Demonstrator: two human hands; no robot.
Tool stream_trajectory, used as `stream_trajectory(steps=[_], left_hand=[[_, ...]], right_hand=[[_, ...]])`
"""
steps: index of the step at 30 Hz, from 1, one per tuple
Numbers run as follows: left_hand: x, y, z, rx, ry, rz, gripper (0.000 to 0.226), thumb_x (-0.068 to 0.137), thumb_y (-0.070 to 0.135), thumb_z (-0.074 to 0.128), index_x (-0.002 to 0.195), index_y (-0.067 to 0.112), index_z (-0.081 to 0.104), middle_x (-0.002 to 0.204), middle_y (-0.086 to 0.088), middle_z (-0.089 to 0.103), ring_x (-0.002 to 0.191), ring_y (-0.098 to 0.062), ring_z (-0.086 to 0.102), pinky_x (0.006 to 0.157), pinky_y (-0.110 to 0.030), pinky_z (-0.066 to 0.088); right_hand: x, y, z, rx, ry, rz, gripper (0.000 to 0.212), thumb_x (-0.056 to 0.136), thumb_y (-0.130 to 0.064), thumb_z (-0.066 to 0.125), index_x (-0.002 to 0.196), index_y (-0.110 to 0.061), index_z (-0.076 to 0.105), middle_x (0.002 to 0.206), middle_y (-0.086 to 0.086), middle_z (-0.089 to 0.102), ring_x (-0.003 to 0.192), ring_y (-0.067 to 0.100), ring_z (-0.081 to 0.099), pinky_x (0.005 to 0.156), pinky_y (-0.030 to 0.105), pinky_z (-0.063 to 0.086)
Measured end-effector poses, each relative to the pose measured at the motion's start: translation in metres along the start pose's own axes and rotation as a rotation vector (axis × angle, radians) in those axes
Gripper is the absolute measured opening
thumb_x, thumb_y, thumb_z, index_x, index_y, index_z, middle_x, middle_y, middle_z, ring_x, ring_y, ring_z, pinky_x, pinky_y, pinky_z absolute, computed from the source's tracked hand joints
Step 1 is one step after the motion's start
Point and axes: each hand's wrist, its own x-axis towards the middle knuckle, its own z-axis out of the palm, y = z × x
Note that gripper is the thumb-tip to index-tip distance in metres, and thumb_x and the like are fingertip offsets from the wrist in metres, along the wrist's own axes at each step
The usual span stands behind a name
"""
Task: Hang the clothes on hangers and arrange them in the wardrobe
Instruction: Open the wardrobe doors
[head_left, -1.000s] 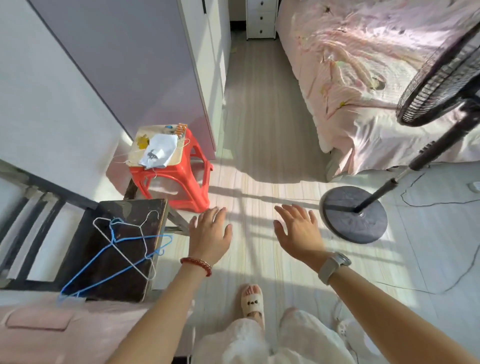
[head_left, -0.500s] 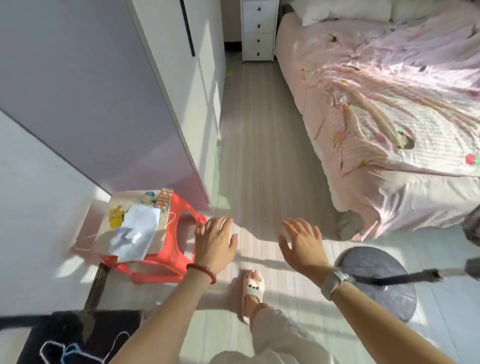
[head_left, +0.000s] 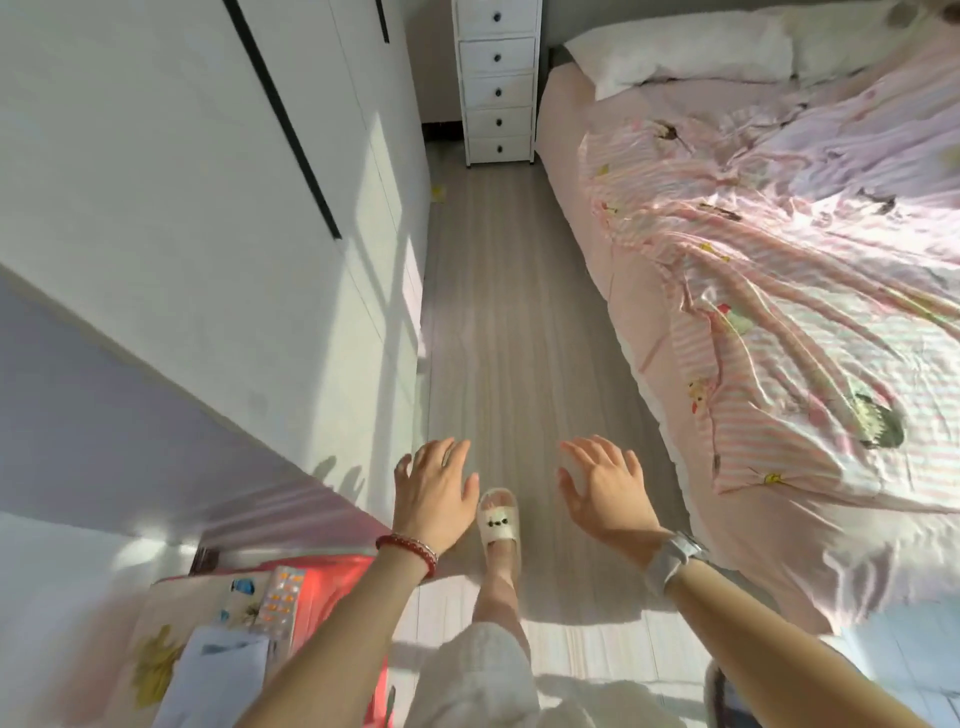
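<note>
My left hand (head_left: 434, 491) and my right hand (head_left: 605, 488) are stretched out in front of me over the floor, fingers spread, holding nothing. The white wardrobe (head_left: 218, 208) with black vertical handles runs along the left wall; its doors are closed. No hangers or clothes show in this view. A red bead bracelet sits on my left wrist and a grey watch on my right wrist.
A bed (head_left: 779, 291) with a pink striped sheet fills the right side. A white chest of drawers (head_left: 497, 83) stands at the far end of the wooden floor aisle (head_left: 509, 322). A red stool (head_left: 332, 577) with papers and pill strips is at lower left. My slippered foot (head_left: 498, 525) steps forward.
The view has moved forward and up along the aisle: the chair with hangers and the fan have dropped out of view, the stool has slid to the lower left, and the wardrobe doors have come closer.
</note>
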Motion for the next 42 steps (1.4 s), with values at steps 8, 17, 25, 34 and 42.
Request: stream_trajectory(steps=[8, 17, 25, 34, 42], left_hand=[[0.235, 0.006, -0.048, -0.057, 0.085, 0.027, 0.044, 0.093, 0.033, 0.039, 0.135, 0.021, 0.039, 0.138, 0.004, 0.042, 0.128, -0.015, 0.037, 0.106, -0.036, 0.025], [0.410, -0.006, -0.102, -0.097, 0.170, -0.106, 0.040, 0.091, 0.027, 0.044, 0.131, 0.019, 0.046, 0.134, 0.004, 0.048, 0.124, -0.014, 0.042, 0.103, -0.033, 0.029], [0.502, -0.032, -0.135, -0.190, 0.367, -0.528, 0.038, 0.091, 0.018, 0.048, 0.129, 0.012, 0.049, 0.131, -0.004, 0.052, 0.119, -0.022, 0.048, 0.096, -0.033, 0.036], [0.487, -0.036, -0.263, -0.079, 0.931, -0.961, 0.033, 0.091, 0.012, 0.050, 0.124, 0.010, 0.055, 0.121, -0.008, 0.060, 0.111, -0.023, 0.056, 0.094, -0.035, 0.042], [0.396, -0.024, -0.428, 0.463, 1.393, -1.033, 0.027, 0.084, 0.010, 0.047, 0.107, 0.005, 0.062, 0.097, -0.010, 0.063, 0.086, -0.026, 0.061, 0.076, -0.034, 0.045]], right_hand=[[0.223, 0.013, -0.085, -0.016, 0.059, -0.031, 0.044, 0.095, -0.037, 0.033, 0.136, -0.023, 0.037, 0.143, -0.003, 0.039, 0.136, 0.017, 0.023, 0.112, 0.045, 0.018], [0.414, 0.018, -0.153, 0.007, 0.031, -0.149, 0.045, 0.096, -0.037, 0.032, 0.139, -0.023, 0.034, 0.144, -0.003, 0.036, 0.136, 0.017, 0.024, 0.113, 0.044, 0.016], [0.597, -0.023, -0.196, 0.011, -0.106, -0.602, 0.042, 0.095, -0.031, 0.035, 0.136, -0.022, 0.038, 0.140, -0.002, 0.041, 0.130, 0.019, 0.031, 0.110, 0.035, 0.021], [0.649, -0.176, -0.273, 0.386, 0.030, -1.391, 0.029, 0.078, 0.002, 0.060, 0.106, -0.001, 0.064, 0.106, 0.016, 0.065, 0.103, 0.034, 0.060, 0.085, 0.044, 0.052], [0.570, -0.331, -0.393, 0.709, 0.492, -1.882, 0.030, 0.078, -0.005, 0.048, 0.103, -0.006, 0.064, 0.117, 0.014, 0.058, 0.115, 0.034, 0.050, 0.099, 0.049, 0.035]])
